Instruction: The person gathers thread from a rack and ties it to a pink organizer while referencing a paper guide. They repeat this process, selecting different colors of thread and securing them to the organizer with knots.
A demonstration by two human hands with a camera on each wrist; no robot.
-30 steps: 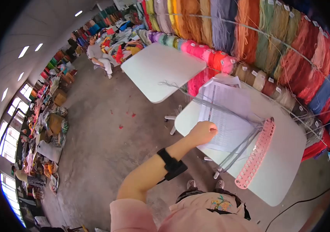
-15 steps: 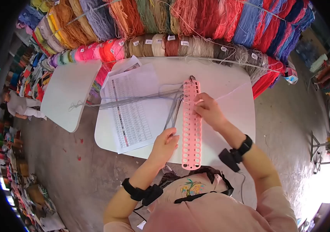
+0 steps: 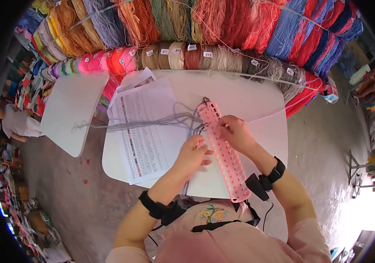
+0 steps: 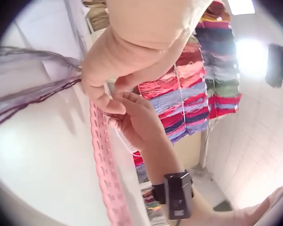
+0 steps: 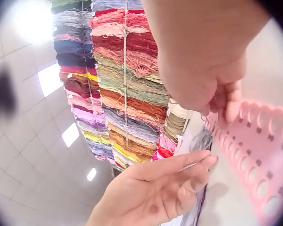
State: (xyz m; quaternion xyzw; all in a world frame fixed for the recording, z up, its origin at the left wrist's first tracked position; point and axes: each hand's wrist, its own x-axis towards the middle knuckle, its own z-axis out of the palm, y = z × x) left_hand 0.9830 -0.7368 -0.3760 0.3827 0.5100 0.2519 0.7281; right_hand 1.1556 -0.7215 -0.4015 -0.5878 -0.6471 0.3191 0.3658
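Observation:
A pink perforated thread board lies slanted on the white table, grey threads looped at its upper end and trailing left. Beside its left edge is the left hand, its fingers loosely bent; the right wrist view shows that hand palm up, fingers relaxed. Over the board's upper part, the right hand pinches a pale lilac thread that runs off rightward. Its fingertips are close to the holes in the right wrist view, partly hidden behind the hand.
Printed sheets lie on the table's left side. A second white table stands further left, with a seated person beyond it. Hanks of coloured yarn hang along the back, above a row of labelled bundles.
The head view has swung toward the table, bringing the right hand into view. Since half a second ago the board has tilted, its lower end shifting right, and the left hand has moved slightly up.

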